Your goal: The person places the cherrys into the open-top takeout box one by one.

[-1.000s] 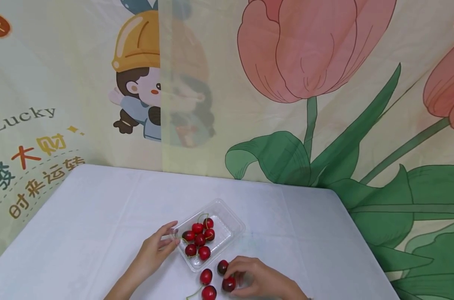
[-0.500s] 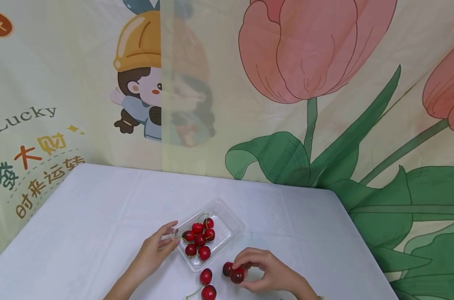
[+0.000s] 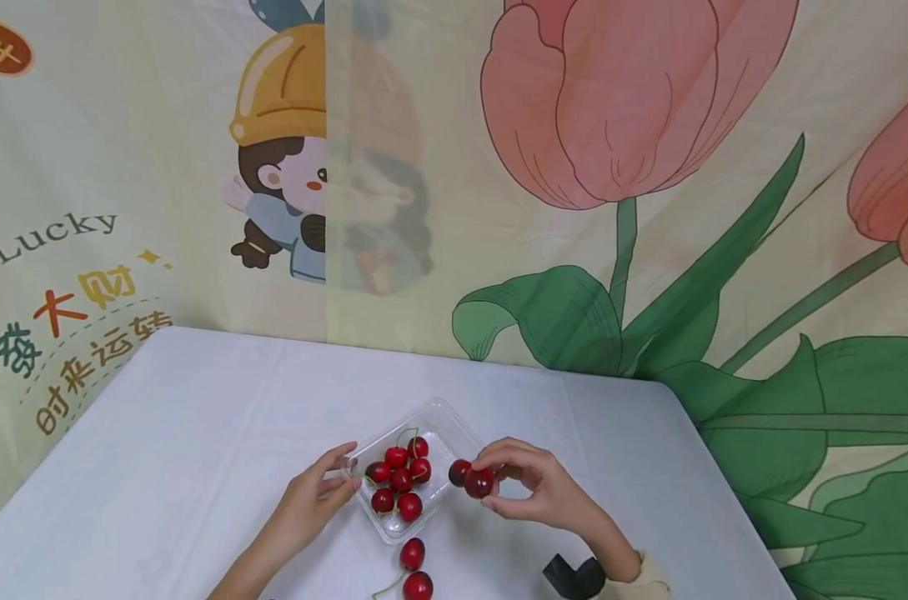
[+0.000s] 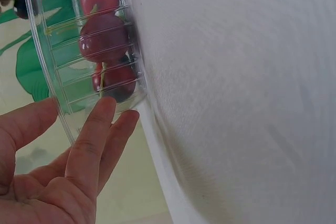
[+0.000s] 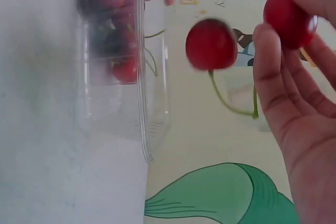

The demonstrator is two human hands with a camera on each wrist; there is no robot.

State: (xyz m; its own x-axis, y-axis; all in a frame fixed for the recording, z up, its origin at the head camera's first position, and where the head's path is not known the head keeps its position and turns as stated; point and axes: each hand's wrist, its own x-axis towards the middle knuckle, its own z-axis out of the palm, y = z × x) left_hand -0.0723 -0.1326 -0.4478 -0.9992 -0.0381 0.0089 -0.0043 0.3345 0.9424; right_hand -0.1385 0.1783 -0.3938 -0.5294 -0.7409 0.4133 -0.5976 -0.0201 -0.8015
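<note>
My right hand (image 3: 536, 487) pinches a dark red cherry (image 5: 287, 19) between thumb and fingers, raised beside the right side of a clear plastic box (image 3: 448, 457). A second cherry (image 5: 211, 44) hangs from the same forked green stem, nearer the box. On the left, my left hand (image 3: 309, 498) grips the box's rim, thumb and fingers on either side of the wall, as the left wrist view shows. Inside lie several red cherries (image 3: 400, 480), some with stems, gathered toward the left half. Two more cherries, an upper one (image 3: 412, 553) and a lower one (image 3: 418, 585), lie on the table in front.
A white cloth covers the table (image 3: 221, 433). Behind it hangs a printed curtain (image 3: 393, 317) with tulips and a cartoon figure. A black object (image 3: 574, 575) sits by the right wrist, next to a beige sleeve (image 3: 641, 582).
My right hand has picked up the joined pair of cherries from the table and carried it up and away toward the box's right side. The left hand stays on the box.
</note>
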